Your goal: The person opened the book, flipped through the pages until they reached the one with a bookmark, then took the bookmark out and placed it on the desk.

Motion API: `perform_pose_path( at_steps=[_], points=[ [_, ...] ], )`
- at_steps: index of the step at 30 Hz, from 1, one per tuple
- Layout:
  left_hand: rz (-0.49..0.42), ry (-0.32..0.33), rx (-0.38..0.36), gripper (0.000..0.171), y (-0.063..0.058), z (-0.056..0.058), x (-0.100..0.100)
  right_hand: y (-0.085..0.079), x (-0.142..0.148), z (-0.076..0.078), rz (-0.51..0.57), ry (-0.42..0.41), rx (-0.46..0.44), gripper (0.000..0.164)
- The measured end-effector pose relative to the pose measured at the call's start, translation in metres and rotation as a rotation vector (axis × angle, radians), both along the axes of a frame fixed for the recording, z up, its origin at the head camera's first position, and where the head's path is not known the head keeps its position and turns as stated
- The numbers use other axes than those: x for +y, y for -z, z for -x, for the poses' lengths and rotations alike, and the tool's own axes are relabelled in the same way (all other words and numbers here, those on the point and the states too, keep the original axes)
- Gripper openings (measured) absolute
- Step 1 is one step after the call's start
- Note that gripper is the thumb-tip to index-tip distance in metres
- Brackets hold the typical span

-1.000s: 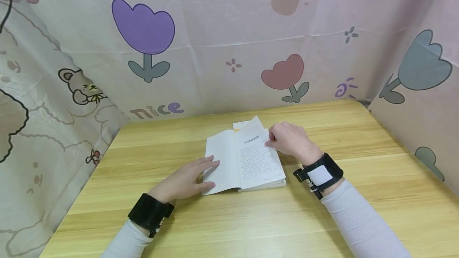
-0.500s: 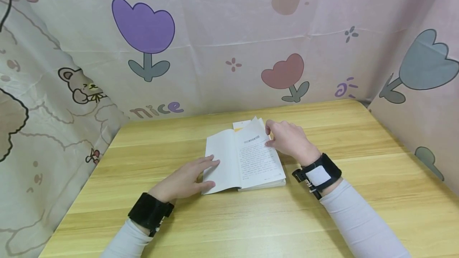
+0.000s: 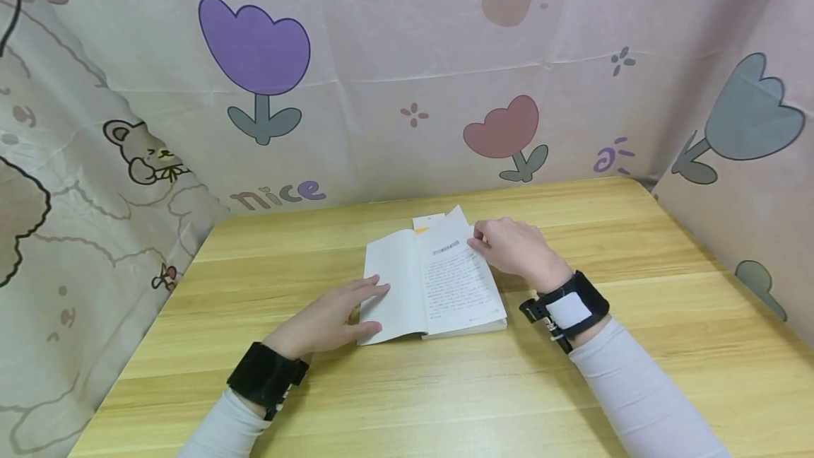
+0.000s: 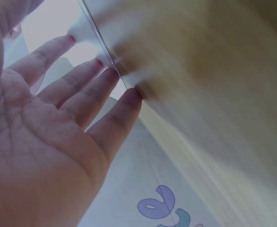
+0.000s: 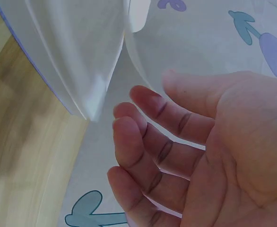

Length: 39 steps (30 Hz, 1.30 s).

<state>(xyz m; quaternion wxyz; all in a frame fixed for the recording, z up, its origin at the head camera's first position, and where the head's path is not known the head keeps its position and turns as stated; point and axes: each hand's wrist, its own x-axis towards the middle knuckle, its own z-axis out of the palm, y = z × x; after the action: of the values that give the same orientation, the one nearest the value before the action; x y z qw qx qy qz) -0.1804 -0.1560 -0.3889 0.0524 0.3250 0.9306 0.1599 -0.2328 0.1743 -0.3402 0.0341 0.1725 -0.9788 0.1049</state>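
Note:
An open book [image 3: 393,281] lies on the wooden table, its left page blank and its right page [image 3: 458,281] printed below a small grey heading. My left hand [image 3: 331,316] rests on the left page's outer edge, fingers spread and fairly straight. In the left wrist view, the left fingertips [image 4: 134,94] meet the edge of the book. At the upper right edge of the printed page is my right hand [image 3: 515,249], its thumb and index finger pinching the paper. The right wrist view shows a lifted page [image 5: 136,61] curving down to the thumb and index finger, the other fingers curled.
A white card with a yellow patch [image 3: 427,222] sticks out past the book's top edge. Printed cloth [image 3: 381,41] hangs behind the table [image 3: 286,253] and along both sides. Each wrist wears a black strap [image 3: 261,377] with a small camera.
Half a second ago the right thumb and index finger were farther apart at the page edge; now they are closer together, slightly shifted. The left hand and the book stay in place.

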Motion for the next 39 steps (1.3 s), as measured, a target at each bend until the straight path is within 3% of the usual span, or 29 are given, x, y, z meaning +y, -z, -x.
perform_pose_path(
  at_steps=[4,11,22,39],
  points=[
    [-0.006,0.0,0.0,0.066,0.001,0.0,0.0,-0.002,0.003,0.0,-0.006,-0.014,-0.03,0.016],
    [-0.007,0.001,0.001,0.066,0.001,0.0,0.0,-0.005,0.006,-0.001,-0.036,-0.04,-0.116,0.027],
    [-0.022,0.017,0.002,0.065,0.0,0.0,-0.001,-0.012,0.01,-0.003,0.055,-0.087,-0.198,0.033],
    [-0.027,0.019,0.005,0.064,0.001,0.001,-0.002,-0.011,-0.001,-0.005,0.143,-0.245,-0.184,0.027]
  ],
)
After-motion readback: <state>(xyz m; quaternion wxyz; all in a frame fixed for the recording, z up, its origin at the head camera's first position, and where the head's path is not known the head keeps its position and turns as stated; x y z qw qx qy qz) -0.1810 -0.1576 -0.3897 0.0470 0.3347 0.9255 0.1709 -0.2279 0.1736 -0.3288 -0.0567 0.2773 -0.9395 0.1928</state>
